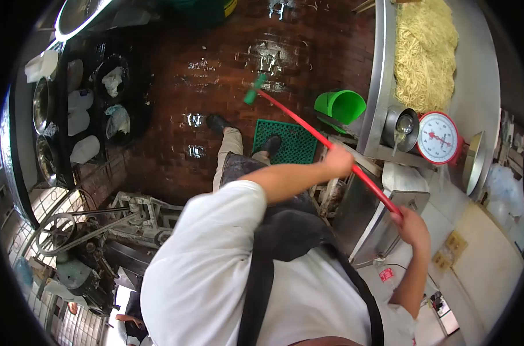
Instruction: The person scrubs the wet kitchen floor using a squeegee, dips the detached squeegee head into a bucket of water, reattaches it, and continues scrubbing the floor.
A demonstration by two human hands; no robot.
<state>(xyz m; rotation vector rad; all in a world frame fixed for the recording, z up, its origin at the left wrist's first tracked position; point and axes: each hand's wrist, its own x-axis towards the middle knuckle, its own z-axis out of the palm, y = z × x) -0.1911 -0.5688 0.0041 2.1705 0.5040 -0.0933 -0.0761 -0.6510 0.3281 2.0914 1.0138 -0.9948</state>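
Note:
Both my hands are closed around a long red pole (296,119) that slants across the view. At its far end is a narrow green head (255,89), low over the wet brown floor; I cannot tell whether it is a brush or a squeegee. My left hand (338,161) grips the middle of the pole, with that arm stretched across my dark apron. Near the upper end, my right hand (412,226) wraps round the pole, close to a metal cabinet (397,210).
A green bucket (350,106) and a green mat (291,141) lie ahead. On the right counter are noodles (426,57), a metal pot (397,130) and a red scale (438,138). Belt-driven machinery (80,248) stands left, below a rack (71,115). Another person's arm (129,318) shows lower left.

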